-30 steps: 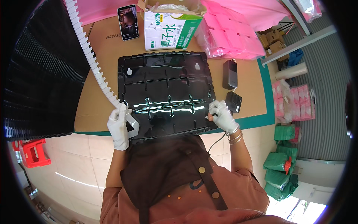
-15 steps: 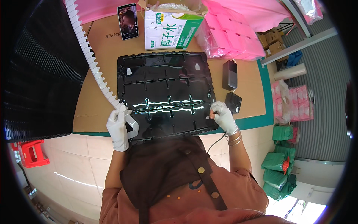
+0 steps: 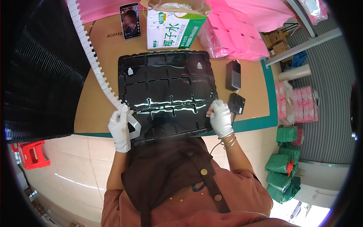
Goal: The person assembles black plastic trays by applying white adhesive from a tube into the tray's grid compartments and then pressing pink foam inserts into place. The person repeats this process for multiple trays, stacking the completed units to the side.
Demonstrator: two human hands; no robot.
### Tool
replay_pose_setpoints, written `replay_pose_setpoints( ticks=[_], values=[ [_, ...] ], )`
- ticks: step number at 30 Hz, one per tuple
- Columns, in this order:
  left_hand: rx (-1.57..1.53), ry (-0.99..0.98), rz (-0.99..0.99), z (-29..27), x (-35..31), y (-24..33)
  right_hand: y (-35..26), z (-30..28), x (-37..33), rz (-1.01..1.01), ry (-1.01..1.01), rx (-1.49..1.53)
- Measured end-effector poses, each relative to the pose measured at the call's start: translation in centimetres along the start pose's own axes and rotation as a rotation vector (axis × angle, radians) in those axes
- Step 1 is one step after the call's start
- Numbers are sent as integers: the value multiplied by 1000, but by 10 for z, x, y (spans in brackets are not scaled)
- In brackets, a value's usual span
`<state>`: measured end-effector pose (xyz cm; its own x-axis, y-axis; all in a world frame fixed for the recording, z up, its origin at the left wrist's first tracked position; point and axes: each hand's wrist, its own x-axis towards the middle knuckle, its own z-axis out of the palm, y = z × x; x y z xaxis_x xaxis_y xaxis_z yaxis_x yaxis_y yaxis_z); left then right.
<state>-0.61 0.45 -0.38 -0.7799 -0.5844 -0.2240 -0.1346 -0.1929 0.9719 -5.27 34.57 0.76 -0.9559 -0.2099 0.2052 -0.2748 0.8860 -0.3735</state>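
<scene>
A black moulded plastic tray (image 3: 166, 89) lies before me, with two small white bottle-shaped stickers (image 3: 130, 71) near its far corners. My left hand (image 3: 120, 128), in a white glove, is closed on the near end of a long white notched strip (image 3: 99, 77). The strip's end curls in a loop beside that hand, over the tray's near left corner. My right hand (image 3: 221, 119), gloved with bare fingertips, is pinched over the tray's right side. A small pale bit shows at its fingertips, too small to make out fully.
A tall stack of black trays (image 3: 41, 72) stands at left. Behind the tray are a phone (image 3: 130, 20), a cardboard carton (image 3: 170, 30) and pink wrapped packs (image 3: 234, 34). A black power bank (image 3: 233, 75) and a small black device (image 3: 236, 103) lie at right. A red stool (image 3: 34, 155) is on the floor.
My right hand has moved slightly left and inward over the tray, with its fingers curled further from view. The tray has shifted slightly away from me. My left hand stays put.
</scene>
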Motion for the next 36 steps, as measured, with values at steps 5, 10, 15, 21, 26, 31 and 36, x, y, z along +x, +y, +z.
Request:
replay_pose_setpoints(
  ticks=[5,10,15,21,26,31,36],
  values=[
    [17,-10,9,-3,2,-5,1,-14,1,-78,-69,87],
    [-3,-16,20,-3,1,-5,-4,-3,3,17,-24,37],
    [-20,-21,16,-3,2,-6,-5,4,6,63,13,41],
    [-61,-19,16,-1,1,-5,2,-8,9,-5,-5,215],
    [-24,-31,5,-4,2,-7,-2,-4,8,81,-32,207],
    [-46,-15,18,-1,0,-3,12,4,5,-35,-66,183],
    [5,-20,-17,-4,1,-3,12,-2,5,-99,-73,345]
  ],
)
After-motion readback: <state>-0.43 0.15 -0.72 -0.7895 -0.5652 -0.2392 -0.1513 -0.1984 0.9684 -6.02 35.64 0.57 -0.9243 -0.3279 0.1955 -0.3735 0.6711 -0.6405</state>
